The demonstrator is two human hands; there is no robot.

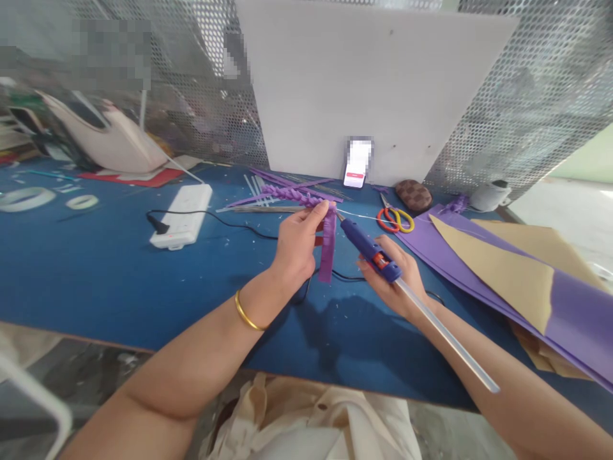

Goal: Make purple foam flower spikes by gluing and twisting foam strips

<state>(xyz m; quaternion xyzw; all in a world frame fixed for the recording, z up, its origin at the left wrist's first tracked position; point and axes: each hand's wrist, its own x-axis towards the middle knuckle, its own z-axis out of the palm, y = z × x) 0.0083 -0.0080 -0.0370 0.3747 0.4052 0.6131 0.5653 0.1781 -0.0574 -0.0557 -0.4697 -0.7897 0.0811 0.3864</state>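
My left hand [297, 244] pinches a twisted purple foam craft piece [299, 198] near its end, and a flat purple foam strip [328, 246] hangs down from the pinch. My right hand [390, 276] grips a blue hot glue gun [368, 249] whose nozzle points at the purple piece, almost touching it. A long clear glue stick [445, 332] runs from the gun's rear out past my right wrist. A thin white thread stretches from the nozzle area across the blue table [96, 281].
Orange-and-yellow-handled scissors [395, 220] and purple foam sheets with tan backing [507, 275] lie to the right. A white power strip [181, 216] with black cable sits left. Purple strips [287, 188] and a phone [357, 171] against a white board [368, 83] stand behind.
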